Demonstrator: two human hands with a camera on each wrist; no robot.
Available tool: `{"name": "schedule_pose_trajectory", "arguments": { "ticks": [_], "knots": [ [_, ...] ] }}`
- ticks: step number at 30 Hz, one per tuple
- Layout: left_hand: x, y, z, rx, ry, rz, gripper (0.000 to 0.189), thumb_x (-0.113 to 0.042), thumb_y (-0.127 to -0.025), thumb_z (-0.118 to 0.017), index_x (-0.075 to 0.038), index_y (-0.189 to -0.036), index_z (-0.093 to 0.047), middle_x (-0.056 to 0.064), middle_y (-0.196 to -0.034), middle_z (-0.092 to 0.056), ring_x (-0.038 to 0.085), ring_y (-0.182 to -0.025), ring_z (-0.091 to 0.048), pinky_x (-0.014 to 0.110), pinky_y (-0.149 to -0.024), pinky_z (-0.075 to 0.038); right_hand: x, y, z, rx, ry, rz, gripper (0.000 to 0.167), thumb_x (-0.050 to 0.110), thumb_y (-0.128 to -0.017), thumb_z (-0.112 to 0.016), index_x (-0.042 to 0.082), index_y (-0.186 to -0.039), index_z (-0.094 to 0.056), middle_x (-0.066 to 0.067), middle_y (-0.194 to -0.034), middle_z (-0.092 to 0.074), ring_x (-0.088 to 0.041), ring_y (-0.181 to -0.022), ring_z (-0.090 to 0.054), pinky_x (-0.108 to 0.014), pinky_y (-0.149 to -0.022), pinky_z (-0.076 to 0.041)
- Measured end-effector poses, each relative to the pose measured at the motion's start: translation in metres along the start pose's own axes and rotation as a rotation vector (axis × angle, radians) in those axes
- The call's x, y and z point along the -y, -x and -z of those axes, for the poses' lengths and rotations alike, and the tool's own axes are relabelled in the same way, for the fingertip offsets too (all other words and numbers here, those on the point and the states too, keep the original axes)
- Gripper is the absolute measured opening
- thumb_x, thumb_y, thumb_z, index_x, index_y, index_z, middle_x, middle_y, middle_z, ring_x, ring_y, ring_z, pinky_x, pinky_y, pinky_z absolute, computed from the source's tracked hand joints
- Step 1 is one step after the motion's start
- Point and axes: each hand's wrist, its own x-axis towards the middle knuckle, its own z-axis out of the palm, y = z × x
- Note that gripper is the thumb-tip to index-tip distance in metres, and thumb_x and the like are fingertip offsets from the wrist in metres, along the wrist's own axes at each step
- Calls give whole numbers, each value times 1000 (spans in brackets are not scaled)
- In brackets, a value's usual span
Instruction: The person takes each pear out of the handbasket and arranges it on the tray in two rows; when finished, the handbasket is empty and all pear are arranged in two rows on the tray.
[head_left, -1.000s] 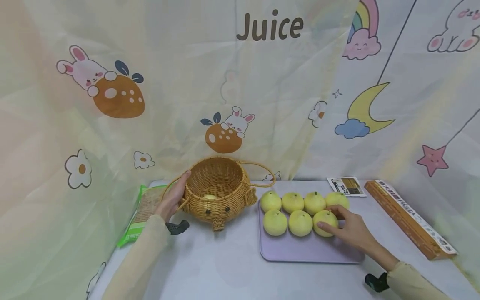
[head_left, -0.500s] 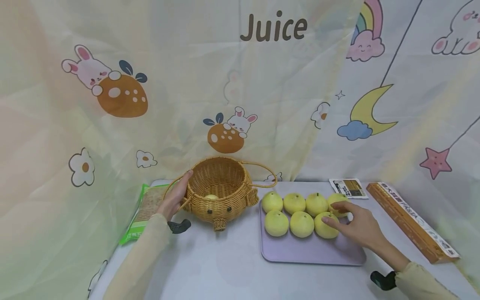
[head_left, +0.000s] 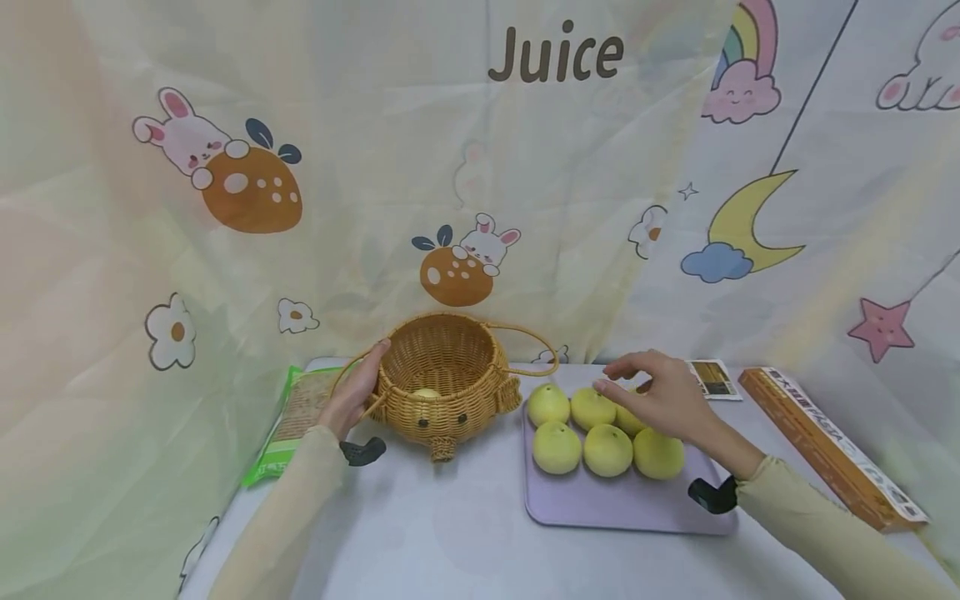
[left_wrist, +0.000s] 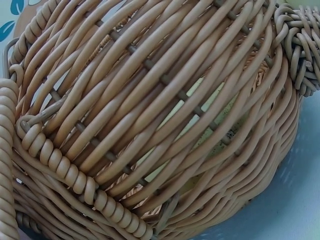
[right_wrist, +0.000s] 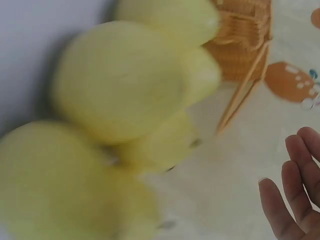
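My left hand (head_left: 352,390) holds the left side of a wicker basket (head_left: 442,408) with an animal face, its thumb side up at the rim. A pale yellow fruit (head_left: 426,393) lies inside the basket. Close-up weave of the basket (left_wrist: 150,100) fills the left wrist view, with pale yellow showing through the gaps. Over the back row of round yellow-green pears (head_left: 557,448) hovers my right hand (head_left: 660,396), fingers slightly bent and nothing between them. In the right wrist view its fingers (right_wrist: 295,192) stand apart from the blurred pears (right_wrist: 120,82). The back right pear is hidden behind this hand.
The pears sit in two rows on a purple tray (head_left: 622,512). A green packet (head_left: 288,425) lies left of the basket. At the right are a long brown box (head_left: 832,450) and a small flat packet (head_left: 716,380). A printed curtain (head_left: 375,167) rises behind the table.
My right hand has left the front right pear and moved up and to the left, over the back row. The left hand stays on the basket. The head view has shifted slightly.
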Motion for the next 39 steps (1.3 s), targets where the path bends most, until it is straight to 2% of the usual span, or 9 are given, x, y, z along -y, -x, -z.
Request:
{"name": "schedule_pose_trajectory", "arguments": {
  "ticks": [5, 8, 14, 18, 22, 30, 33, 36, 39],
  "knots": [
    [0, 1, -2, 5, 7, -9, 92, -70, -105, -41, -11, -171, -18, 21, -175, -22, 41, -162, -21, 57, -133, -18, 28, -39, -14, 50, -105, 57, 21, 35, -96, -80, 17, -105, -81, 1, -102, -80, -20, -97, -73, -33, -69, -63],
    [1, 2, -4, 2, 10, -4, 91, -70, -105, -42, -10, -170, -20, 22, -174, -24, 41, -161, -23, 57, -132, -20, 44, -60, -26, 104, -181, 95, 19, 32, -99, -78, 16, -108, -81, 1, -106, -80, -19, -99, -73, -31, -69, -63],
    [2, 0, -9, -9, 7, 13, 90, -70, -105, -43, -13, -171, -20, 21, -173, -25, 41, -161, -25, 57, -132, -21, 74, -100, -49, 231, -247, 132, 30, 33, -101, -73, 9, -117, -79, -4, -115, -79, -23, -108, -72, -39, -82, -64],
    [1, 1, -7, -7, 10, 0, 89, -70, -105, -42, -13, -171, -21, 22, -173, -25, 41, -161, -24, 57, -132, -21, 89, -130, -64, 378, -239, 154, 37, 37, -103, -70, 7, -125, -76, -5, -118, -79, -24, -111, -73, -46, -95, -61],
    [2, 2, -4, -5, 7, 4, 89, -69, -106, -41, -12, -170, -21, 22, -173, -26, 41, -160, -25, 57, -132, -21, 98, -159, -81, 573, -166, 175, 42, 41, -105, -66, 10, -132, -74, -4, -125, -78, -21, -117, -72, -43, -102, -58],
    [1, -1, -3, -1, 20, -12, 90, -70, -105, -43, -10, -170, -23, 23, -171, -28, 42, -159, -28, 57, -131, -23, 115, -197, -118, 855, -73, 116, 52, 51, -104, -64, 15, -142, -68, -3, -143, -69, -22, -132, -64, -42, -112, -52],
    [1, 0, -3, 2, 24, -2, 89, -69, -105, -43, -10, -169, -24, 22, -170, -30, 41, -158, -30, 56, -130, -25, 114, -205, -135, 970, -102, 53, 57, 51, -103, -65, 13, -146, -64, -7, -143, -68, -28, -128, -67, -44, -113, -52],
    [0, 2, -3, 3, 21, 3, 87, -69, -106, -42, -12, -169, -25, 21, -170, -32, 41, -158, -30, 55, -130, -25, 111, -210, -148, 1079, -189, -36, 63, 49, -104, -66, 8, -152, -57, -13, -143, -68, -36, -127, -69, -48, -114, -52],
    [0, 2, -1, 0, 16, -10, 86, -69, -106, -40, -12, -169, -26, 21, -170, -32, 40, -158, -30, 54, -131, -24, 110, -216, -154, 1121, -260, -123, 66, 48, -104, -66, 7, -154, -53, -16, -141, -69, -39, -130, -67, -52, -112, -53]
  ]
}}
